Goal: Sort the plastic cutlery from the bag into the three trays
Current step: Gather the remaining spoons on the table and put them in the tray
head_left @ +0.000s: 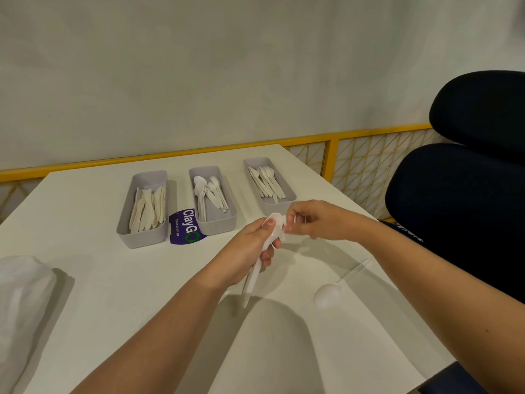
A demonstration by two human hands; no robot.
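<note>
My left grip point(250, 251) is clutching glossy white cutlery point(255, 273), a spoon bowl point(277, 218) topmost, handles fanning out below; my right grip point(318, 220) is pinching that bowl's edge.

soft, even indoor light; arm shadows on the table point(99, 223) (edges bowed, slightly soft).
</note>
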